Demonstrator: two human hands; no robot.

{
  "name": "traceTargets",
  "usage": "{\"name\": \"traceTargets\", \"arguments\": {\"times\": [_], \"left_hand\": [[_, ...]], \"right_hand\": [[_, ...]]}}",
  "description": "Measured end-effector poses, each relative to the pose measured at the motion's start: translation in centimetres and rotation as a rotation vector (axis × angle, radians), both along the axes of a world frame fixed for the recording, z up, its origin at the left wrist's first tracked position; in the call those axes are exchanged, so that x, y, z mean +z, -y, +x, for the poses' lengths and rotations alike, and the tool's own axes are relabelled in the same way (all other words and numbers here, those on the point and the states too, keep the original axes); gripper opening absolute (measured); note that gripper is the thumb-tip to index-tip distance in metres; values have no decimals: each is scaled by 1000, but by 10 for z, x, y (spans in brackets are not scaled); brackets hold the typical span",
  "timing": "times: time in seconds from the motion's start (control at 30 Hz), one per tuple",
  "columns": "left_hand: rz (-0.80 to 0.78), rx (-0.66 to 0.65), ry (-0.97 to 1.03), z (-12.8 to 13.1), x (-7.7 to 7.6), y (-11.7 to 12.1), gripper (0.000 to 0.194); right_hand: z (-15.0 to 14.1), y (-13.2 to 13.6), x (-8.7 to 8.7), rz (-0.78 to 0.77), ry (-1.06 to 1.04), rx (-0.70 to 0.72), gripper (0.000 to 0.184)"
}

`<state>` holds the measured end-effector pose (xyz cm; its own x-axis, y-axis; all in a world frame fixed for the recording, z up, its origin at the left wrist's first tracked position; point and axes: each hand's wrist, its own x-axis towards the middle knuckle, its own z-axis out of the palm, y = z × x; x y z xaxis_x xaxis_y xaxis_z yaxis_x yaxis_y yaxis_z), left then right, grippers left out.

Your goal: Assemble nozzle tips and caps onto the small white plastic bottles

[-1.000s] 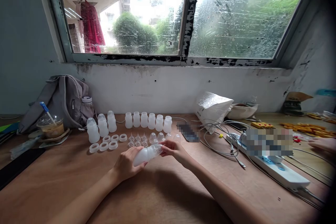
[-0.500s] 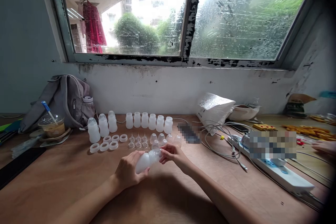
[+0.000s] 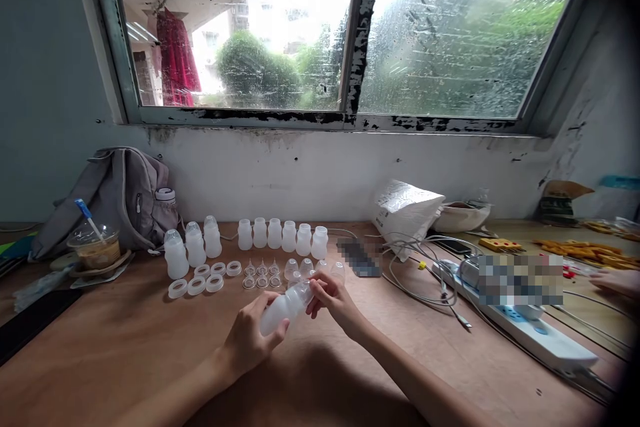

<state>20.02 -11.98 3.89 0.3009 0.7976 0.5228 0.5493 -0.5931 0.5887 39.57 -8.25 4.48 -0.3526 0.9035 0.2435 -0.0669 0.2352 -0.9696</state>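
Note:
Tilted up to the right, a frosted baby bottle [image 3: 279, 312] lies in my left hand [image 3: 250, 333], whose fingers and thumb wrap its body. My right hand [image 3: 330, 299] pinches the clear cap at the bottle's upper end. Behind my hands, several clear caps [image 3: 291, 269] stand on the table, partly hidden by my right hand. To their left are clear teats [image 3: 262, 277] in two rows, then white collar rings [image 3: 195, 285]. Open bottles [image 3: 275, 233] form a row at the back. Three capped bottles [image 3: 176, 255] stand further left.
A backpack [image 3: 120, 200] and a drink cup [image 3: 97, 250] are at the left, near a black flat object [image 3: 35, 323]. On the right lie a power strip [image 3: 540, 340], tangled cables [image 3: 400, 273] and a white bag [image 3: 407, 210]. Another person's hand [image 3: 607, 280] shows at the right edge.
The bottle is held in much the same place, tilted slightly more upright. My right hand's fingers have shifted a little on the cap. The view has moved slightly.

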Motion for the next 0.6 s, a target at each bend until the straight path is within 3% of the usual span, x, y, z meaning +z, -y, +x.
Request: {"name": "traceTargets", "arguments": {"times": [0.2,0.3,0.43,0.6], "left_hand": [[-536,-238,397,3,1,-1,35],[-775,-265,665,0,-3,-5,45],[-794,-267,832,-4,-5,-11,40],[-604,-314,724,-8,-12,-24,43]], "right_hand": [[0,0,3,-64,-47,11,39],[1,0,3,-90,-81,10,38],[4,-4,-1,-126,-99,-11,38],[3,-7,-8,-173,-78,-43,36]]}}
